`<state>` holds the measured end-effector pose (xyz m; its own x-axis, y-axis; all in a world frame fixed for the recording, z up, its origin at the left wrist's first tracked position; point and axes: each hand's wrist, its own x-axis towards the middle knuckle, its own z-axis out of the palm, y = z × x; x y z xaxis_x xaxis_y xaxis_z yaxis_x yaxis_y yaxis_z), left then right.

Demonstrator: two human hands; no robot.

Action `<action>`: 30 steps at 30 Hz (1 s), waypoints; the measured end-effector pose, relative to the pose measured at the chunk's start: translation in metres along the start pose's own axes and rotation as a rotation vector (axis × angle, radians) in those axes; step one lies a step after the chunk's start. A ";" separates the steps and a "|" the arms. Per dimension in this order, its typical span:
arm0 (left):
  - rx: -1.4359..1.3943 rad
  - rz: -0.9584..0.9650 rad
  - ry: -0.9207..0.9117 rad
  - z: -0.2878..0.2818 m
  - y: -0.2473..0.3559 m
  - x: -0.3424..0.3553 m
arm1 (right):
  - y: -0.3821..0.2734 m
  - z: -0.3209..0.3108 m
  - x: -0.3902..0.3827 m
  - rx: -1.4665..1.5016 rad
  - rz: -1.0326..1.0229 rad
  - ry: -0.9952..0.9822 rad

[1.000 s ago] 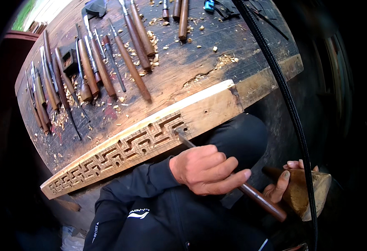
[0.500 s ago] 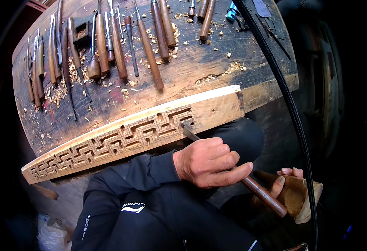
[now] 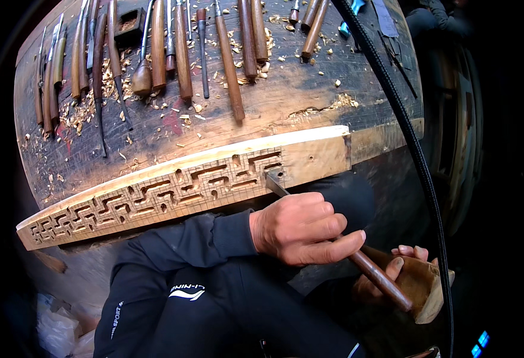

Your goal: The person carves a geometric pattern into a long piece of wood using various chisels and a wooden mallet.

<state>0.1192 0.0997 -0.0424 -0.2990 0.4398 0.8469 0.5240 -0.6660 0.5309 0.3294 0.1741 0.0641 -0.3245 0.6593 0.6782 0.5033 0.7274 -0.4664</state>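
Note:
My left hand (image 3: 300, 230) is closed around a chisel (image 3: 381, 279) with a round brown wooden handle. The chisel slants up to the left, its metal blade resting against the near face of a long pale wooden board (image 3: 318, 152), beside a small round hole near the right end of the carving. A pencilled grid and rows of stepped, cut grooves cover most of that face. Lower right, my right hand (image 3: 402, 268) grips a wooden mallet (image 3: 432, 298) with a worn, block-like head, just beyond the butt of the chisel handle. Part of that hand is hidden behind the mallet.
Many chisels and gouges (image 3: 183, 65) lie in a row along the dark, scarred workbench (image 3: 309, 83), among scattered shavings (image 3: 339, 101). A small dark box (image 3: 129, 27) stands between them. A black braided cable (image 3: 405, 119) crosses the right side. A plastic bag (image 3: 56, 331) sits lower left.
The whole view has shifted slightly, the board's left end now appearing higher. The chisel tip keeps its spot on the board, and both hands keep their grips with little movement.

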 end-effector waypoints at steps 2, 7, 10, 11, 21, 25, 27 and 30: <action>-0.011 -0.004 0.008 -0.001 0.000 0.001 | -0.002 0.001 0.000 -0.005 0.002 0.000; -0.015 -0.016 0.045 0.000 -0.001 0.003 | -0.005 0.002 0.001 -0.010 0.023 -0.015; 0.004 -0.016 0.063 -0.001 -0.001 0.004 | -0.006 0.000 0.002 -0.007 0.033 -0.029; 0.002 -0.014 0.063 -0.001 -0.001 0.004 | -0.005 0.001 0.002 -0.014 0.017 -0.017; -0.029 0.010 0.075 -0.003 -0.003 0.002 | 0.011 -0.020 0.004 0.181 -0.014 -0.107; -0.038 -0.001 0.077 -0.003 -0.003 0.000 | 0.012 -0.017 -0.002 0.156 -0.031 -0.085; -0.020 0.004 0.088 -0.003 -0.003 -0.001 | 0.012 -0.017 -0.001 0.160 -0.049 -0.110; -0.008 0.013 0.091 -0.005 -0.003 -0.001 | 0.014 -0.020 0.004 0.229 -0.036 -0.137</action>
<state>0.1146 0.0982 -0.0450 -0.3641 0.3748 0.8527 0.5219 -0.6761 0.5200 0.3509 0.1828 0.0714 -0.4522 0.6403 0.6209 0.3005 0.7649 -0.5698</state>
